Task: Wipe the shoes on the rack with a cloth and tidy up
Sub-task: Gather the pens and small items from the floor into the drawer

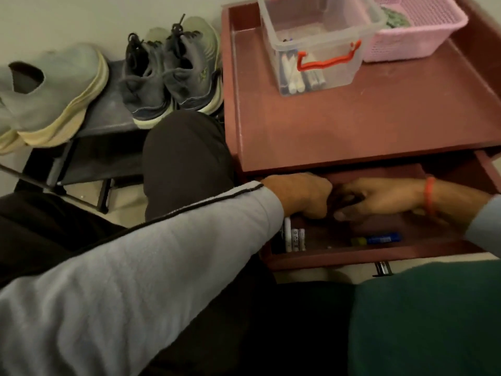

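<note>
Both my hands are inside the open drawer (352, 256) of a reddish wooden cabinet (352, 126). My left hand (303, 196) is curled into a fist, and my right hand (385, 199), with a red band on its wrist, meets it. Between them both hands grip a dark bundle (345, 202) that looks like a cloth; it is blurred and mostly hidden. To the left, on a black rack (108, 118), stand pale grey slip-on shoes (54, 90) and a pair of dark grey sneakers (151, 85).
On the cabinet top stand a clear plastic box (317, 50) with a red handle holding markers, and a pink basket (414, 28). In the drawer lie white markers (294, 238) and a blue pen (382, 238). My knee (187, 164) fills the space between rack and cabinet.
</note>
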